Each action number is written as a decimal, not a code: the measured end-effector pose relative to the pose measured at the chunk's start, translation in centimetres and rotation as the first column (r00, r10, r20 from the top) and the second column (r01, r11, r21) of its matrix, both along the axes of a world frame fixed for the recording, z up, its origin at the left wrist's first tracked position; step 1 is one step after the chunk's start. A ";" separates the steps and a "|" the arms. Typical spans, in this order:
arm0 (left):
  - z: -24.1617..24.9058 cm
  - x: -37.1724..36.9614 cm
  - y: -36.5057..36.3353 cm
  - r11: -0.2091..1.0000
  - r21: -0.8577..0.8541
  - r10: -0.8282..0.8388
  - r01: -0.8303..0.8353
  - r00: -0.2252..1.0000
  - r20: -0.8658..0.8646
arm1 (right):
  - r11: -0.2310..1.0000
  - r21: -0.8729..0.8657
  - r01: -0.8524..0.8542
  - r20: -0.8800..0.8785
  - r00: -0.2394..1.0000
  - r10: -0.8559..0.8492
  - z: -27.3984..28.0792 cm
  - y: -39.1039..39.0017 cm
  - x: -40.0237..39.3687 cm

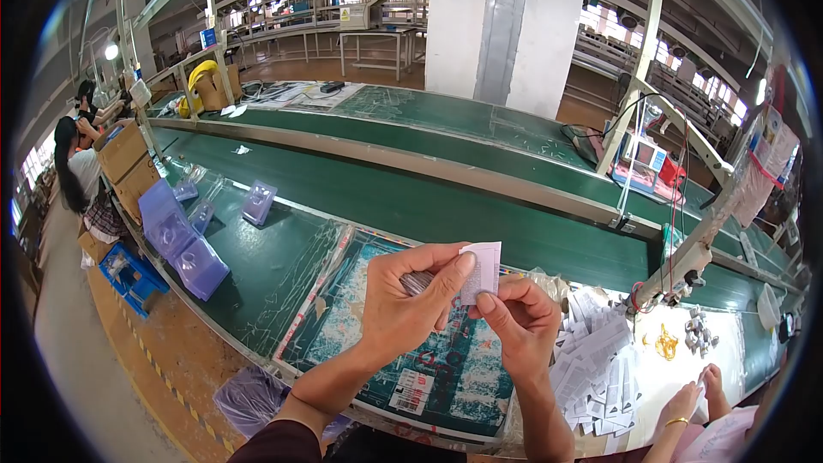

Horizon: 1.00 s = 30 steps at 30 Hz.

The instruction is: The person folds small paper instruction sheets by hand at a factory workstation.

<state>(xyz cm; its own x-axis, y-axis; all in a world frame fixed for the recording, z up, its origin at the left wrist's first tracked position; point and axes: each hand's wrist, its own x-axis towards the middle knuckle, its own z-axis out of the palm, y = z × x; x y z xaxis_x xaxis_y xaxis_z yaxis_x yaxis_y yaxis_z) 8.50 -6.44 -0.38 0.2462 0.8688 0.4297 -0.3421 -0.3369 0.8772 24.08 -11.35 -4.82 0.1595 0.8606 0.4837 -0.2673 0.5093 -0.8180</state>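
In front of me a small printed paper leaflet (487, 267) is held upright between both hands. My left hand (410, 296) pinches its left side between thumb and fingers. Tucked in that palm is a greyish bundle (417, 282), mostly covered by the fingers, so I cannot make out its kind. My right hand (523, 319) grips the leaflet's lower right corner with thumb and forefinger. Below the hands lies a worn green work mat (343, 326) with a printed label sheet (412, 391) near its front edge.
A heap of paper leaflets (591, 369) lies to the right. Beyond it are a co-worker's hands (696, 394), yellow bands (666, 341) and small metallic parts (701, 332). Clear plastic shells (258, 203) and stacked purplish trays (184, 244) stand left. A green conveyor belt (411, 189) runs behind.
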 end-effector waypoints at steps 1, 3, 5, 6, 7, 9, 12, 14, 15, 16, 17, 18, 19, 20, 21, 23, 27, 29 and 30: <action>0.0 0.0 0.0 1.000 0.000 0.000 0.000 1.000 0.000 | 1.000 -0.004 0.005 0.001 1.000 -0.005 -0.1 0.0 0.0; -0.1 -0.2 0.1 1.000 0.004 0.003 -0.003 1.000 -0.021 | 1.000 -0.011 0.019 -0.017 1.000 -0.019 -0.2 0.0 -0.4; -0.2 -0.2 0.1 1.000 0.017 0.010 -0.009 1.000 -0.021 | 0.999 -0.017 0.034 -0.036 0.999 -0.034 -0.2 0.0 -0.8; -0.2 -0.2 0.1 0.999 0.033 0.017 -0.016 1.000 -0.019 | 0.999 -0.024 0.040 -0.057 0.998 -0.041 -0.2 0.0 -1.0; -0.2 -0.2 0.1 0.999 0.033 0.019 -0.018 1.000 -0.018 | 0.998 -0.032 0.045 -0.077 0.996 -0.048 -0.1 0.1 -1.1; 0.0 -0.3 0.1 0.999 0.044 0.020 -0.019 0.999 -0.036 | 0.998 -0.033 0.047 -0.077 0.996 -0.050 -0.4 0.1 -1.1; -0.1 -0.4 0.2 0.998 0.064 0.028 -0.024 0.998 -0.063 | 0.998 -0.036 0.048 -0.098 0.994 -0.051 0.1 0.1 -1.2; -0.2 -0.3 0.2 0.998 0.058 0.031 -0.027 0.997 -0.071 | 0.998 -0.039 0.046 -0.116 0.992 -0.050 0.5 0.1 -1.2; -0.2 -0.3 0.2 0.998 0.053 0.033 -0.029 0.996 -0.078 | 0.998 -0.055 0.041 -0.091 0.995 -0.046 0.5 0.1 -1.1; -0.2 -0.2 0.2 0.998 0.054 0.032 -0.027 0.996 -0.079 | 0.997 -0.071 0.037 -0.067 0.997 -0.042 0.5 0.1 -1.0; -0.2 -0.2 0.2 0.997 0.072 0.032 -0.027 0.996 -0.078 | 0.997 -0.071 0.040 -0.069 0.997 -0.045 0.6 0.1 -1.0; -0.2 -0.2 0.2 0.996 0.090 0.032 -0.025 0.996 -0.078 | 0.995 -0.058 0.083 -0.053 0.995 -0.087 0.5 0.1 -0.9; -0.1 -0.3 0.2 0.996 0.090 0.030 -0.023 0.996 -0.081 | 0.991 -0.045 0.126 -0.038 0.991 -0.128 0.5 0.1 -0.9; 0.0 -0.5 0.2 0.995 0.093 0.056 -0.045 0.992 -0.116 | 0.991 -0.046 0.127 -0.040 0.991 -0.129 0.5 0.1 -0.9; 0.1 -0.6 0.1 0.993 0.095 0.082 -0.068 0.985 -0.150 | 0.988 0.003 0.154 0.005 0.988 -0.154 0.5 0.0 -0.8; 0.3 -0.6 0.1 0.992 0.104 0.084 -0.066 0.981 -0.177 | 0.983 0.050 0.178 0.048 0.982 -0.180 0.7 -0.1 -0.6; 0.1 -0.4 -0.1 0.984 0.176 0.021 0.025 0.967 -0.254 | 0.989 -0.023 0.145 0.176 0.975 -0.139 0.8 -0.2 1.1; -0.2 -0.4 0.0 0.981 0.183 -0.006 0.059 0.960 -0.279 | 0.990 -0.029 0.137 0.223 0.966 -0.127 0.4 -0.1 1.8; -0.3 -0.4 0.1 0.976 0.198 -0.024 0.087 0.953 -0.301 | 0.989 0.006 0.147 0.239 0.960 -0.145 0.4 -0.1 2.0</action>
